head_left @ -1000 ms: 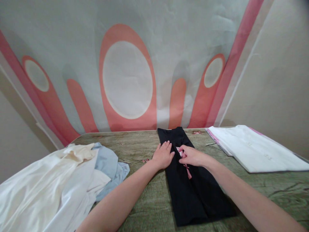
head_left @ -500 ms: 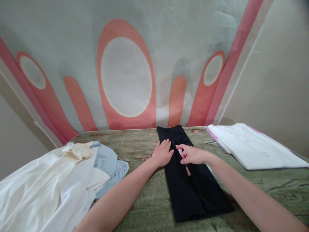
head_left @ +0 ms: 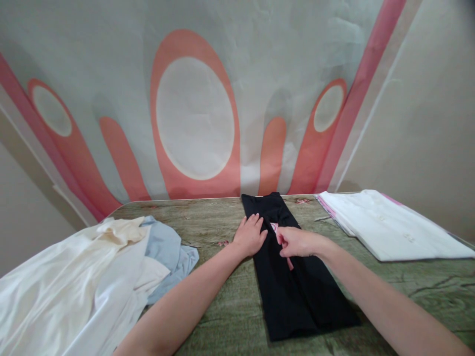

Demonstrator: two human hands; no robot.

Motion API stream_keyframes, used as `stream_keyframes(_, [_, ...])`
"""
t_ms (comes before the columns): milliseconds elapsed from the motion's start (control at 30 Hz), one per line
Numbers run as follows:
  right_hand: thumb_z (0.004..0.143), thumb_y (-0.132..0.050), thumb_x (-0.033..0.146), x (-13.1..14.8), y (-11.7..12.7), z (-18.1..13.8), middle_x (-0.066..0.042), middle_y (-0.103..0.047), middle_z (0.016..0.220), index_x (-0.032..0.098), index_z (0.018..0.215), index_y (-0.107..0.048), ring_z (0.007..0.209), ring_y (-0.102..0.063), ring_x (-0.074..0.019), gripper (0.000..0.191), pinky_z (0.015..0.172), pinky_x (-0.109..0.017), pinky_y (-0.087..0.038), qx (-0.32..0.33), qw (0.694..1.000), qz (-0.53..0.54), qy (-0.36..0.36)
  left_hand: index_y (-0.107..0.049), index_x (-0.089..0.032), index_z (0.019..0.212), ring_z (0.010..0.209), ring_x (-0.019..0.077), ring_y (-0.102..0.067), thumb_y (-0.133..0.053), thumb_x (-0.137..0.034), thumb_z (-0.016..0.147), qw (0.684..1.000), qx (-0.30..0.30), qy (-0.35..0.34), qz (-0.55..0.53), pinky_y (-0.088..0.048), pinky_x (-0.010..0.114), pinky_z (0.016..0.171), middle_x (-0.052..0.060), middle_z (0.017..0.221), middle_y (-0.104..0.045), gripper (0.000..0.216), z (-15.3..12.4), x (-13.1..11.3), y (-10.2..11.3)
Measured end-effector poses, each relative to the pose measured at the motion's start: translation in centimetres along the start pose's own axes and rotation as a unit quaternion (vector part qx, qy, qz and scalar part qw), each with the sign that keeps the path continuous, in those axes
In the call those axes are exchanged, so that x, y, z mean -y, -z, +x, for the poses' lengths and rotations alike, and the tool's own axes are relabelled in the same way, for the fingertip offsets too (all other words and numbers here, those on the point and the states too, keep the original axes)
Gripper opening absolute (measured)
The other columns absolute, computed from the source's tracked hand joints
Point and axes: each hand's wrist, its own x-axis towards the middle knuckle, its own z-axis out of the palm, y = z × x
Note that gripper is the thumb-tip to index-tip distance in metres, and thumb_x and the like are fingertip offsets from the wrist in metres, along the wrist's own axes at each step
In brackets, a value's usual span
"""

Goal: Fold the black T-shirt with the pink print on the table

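Note:
A black garment lies folded lengthwise down the middle of the green wood-grain table. My left hand rests flat on its left edge, fingers stretched out. My right hand is closed in a pinch on a pink ribbon attached to the garment; a white and pink label shows just past the fingers.
A heap of white, cream and light blue clothes covers the table's left side. A stack of folded white garments lies at the right. A wall banner with orange ovals stands behind the far edge.
My right hand's fingers have curled tighter on the pink ribbon and drawn slightly back toward me. The left hand stays put.

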Motion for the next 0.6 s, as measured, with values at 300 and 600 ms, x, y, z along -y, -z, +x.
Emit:
stream_keyframes(300, [0.066,-0.057,0.014,-1.5,0.6,0.5,0.003,-0.059,0.060,0.017,0.072,-0.054,0.054,-0.053,-0.0104,0.008,0.048,-0.019,-0.033,-0.051,0.998,0.040,-0.004,-0.037,-0.009,0.130,0.129,0.0244,-0.028,-0.024,-0.043,0.091,0.999,0.047,-0.016,-0.016,-0.020,0.040,0.106,0.014,0.138,-0.035,0.054,-2.3,-2.9,1.6])
stream_keyframes(600, [0.067,-0.060,0.015,-2.4,0.5,0.9,0.001,-0.063,0.060,0.016,0.068,-0.058,0.055,-0.056,-0.0116,0.002,0.050,-0.019,-0.035,-0.044,0.998,0.020,-0.026,-0.024,-0.010,0.138,0.134,0.0301,-0.013,-0.019,-0.063,0.084,0.998,0.055,0.002,-0.042,-0.015,0.045,0.107,0.013,0.145,-0.019,0.076,-3.2,-5.0,1.2])
